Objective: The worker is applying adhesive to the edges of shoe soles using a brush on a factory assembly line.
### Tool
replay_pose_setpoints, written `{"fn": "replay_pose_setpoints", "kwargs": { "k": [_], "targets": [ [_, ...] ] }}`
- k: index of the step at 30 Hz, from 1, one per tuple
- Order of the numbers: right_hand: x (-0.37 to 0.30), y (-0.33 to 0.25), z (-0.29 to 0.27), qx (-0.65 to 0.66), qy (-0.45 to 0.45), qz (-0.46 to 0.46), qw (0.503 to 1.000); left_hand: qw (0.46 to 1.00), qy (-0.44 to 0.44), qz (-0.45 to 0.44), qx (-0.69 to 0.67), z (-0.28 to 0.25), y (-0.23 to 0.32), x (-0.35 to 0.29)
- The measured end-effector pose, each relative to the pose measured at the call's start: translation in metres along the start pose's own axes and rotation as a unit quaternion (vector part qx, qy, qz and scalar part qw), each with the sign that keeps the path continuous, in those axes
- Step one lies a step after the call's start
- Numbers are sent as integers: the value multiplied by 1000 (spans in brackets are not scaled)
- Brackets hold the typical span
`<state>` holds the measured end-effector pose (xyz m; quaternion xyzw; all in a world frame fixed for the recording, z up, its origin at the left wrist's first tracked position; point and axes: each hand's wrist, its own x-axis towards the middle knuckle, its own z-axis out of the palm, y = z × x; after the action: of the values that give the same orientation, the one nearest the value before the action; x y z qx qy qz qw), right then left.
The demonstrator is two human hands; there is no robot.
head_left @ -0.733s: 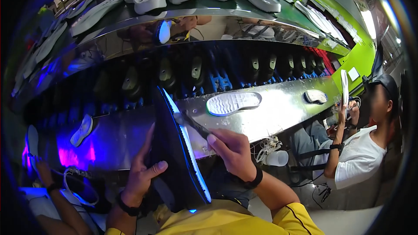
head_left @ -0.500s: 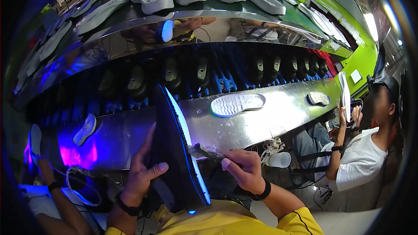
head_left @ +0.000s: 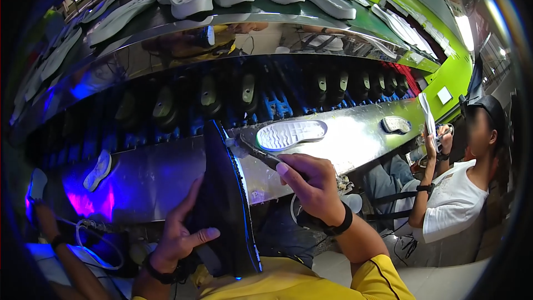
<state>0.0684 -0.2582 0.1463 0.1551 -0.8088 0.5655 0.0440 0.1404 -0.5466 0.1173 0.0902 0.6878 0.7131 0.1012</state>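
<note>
A black shoe (head_left: pixel 223 205) stands on edge in front of me, with a thin blue-lit line along its right side. My left hand (head_left: pixel 179 236) holds it from the left, thumb against the near part and fingers round the back. In my right hand (head_left: pixel 313 184) is a brush (head_left: pixel 256 151) with a dark handle, gripped between thumb and fingers. Its tip is at the right edge of the shoe, near the far end. The shoe's underside is mostly turned away, so I cannot tell what coats it.
A metal ledge (head_left: pixel 150 180) bears a white sole (head_left: pixel 291 135), a smaller one (head_left: pixel 396 124) and another at left (head_left: pixel 97 170). Behind it runs a row of dark shoe lasts. More soles lie on the green belt (head_left: pixel 377 36). Co-workers (head_left: pixel 458 200) sit at right and left.
My right hand and the brush have moved away from me, from the shoe's middle toward its far end. The shoe has turned, so its bright underside shows far less.
</note>
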Motion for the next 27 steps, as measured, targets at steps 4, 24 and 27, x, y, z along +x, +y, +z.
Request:
{"fn": "replay_pose_setpoints", "kwargs": {
  "k": [4, 24, 27],
  "targets": [
    [-4, -2, -1, -6, -5, -13, 1000, 999, 6, -14, -36, -1, -1, -1],
    [-13, 2, -4, 61, 1, 9, 998, 998, 7, -18, -59, 5, 6, -1],
    [-11, -1, -4, 40, 7, -6, 999, 999, 12, -19, -46, 8, 7, -1]
  ]
}}
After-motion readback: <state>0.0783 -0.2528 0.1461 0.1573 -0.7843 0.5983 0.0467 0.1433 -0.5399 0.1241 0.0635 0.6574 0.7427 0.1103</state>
